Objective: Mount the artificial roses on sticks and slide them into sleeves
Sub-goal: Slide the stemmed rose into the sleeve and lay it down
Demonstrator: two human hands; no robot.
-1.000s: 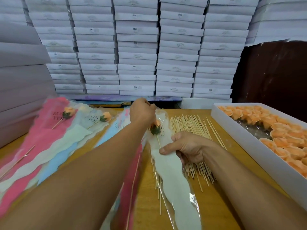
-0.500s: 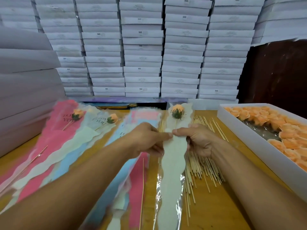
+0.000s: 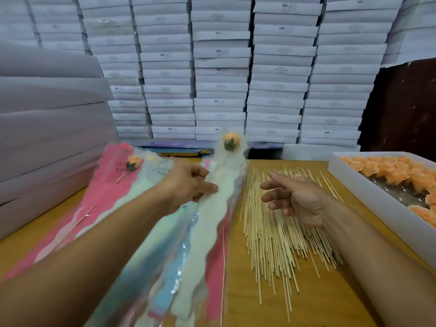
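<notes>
Sleeved rose (image 3: 231,142), white sleeve (image 3: 213,208) pinched by left hand (image 3: 188,187) left of stick pile (image 3: 278,223), apparently bound for finished sleeves (image 3: 118,185) farther left; right hand (image 3: 295,197) hovered loose-fingered, empty, over the pile.

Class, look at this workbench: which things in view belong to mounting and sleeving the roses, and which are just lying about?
Job:
left hand gripping the white-lined clear sleeve with an orange rose on a stick
open right hand
pile of thin wooden sticks
white tray of orange roses
pink sleeve with rose

Lying about:
stacked white boxes
</notes>
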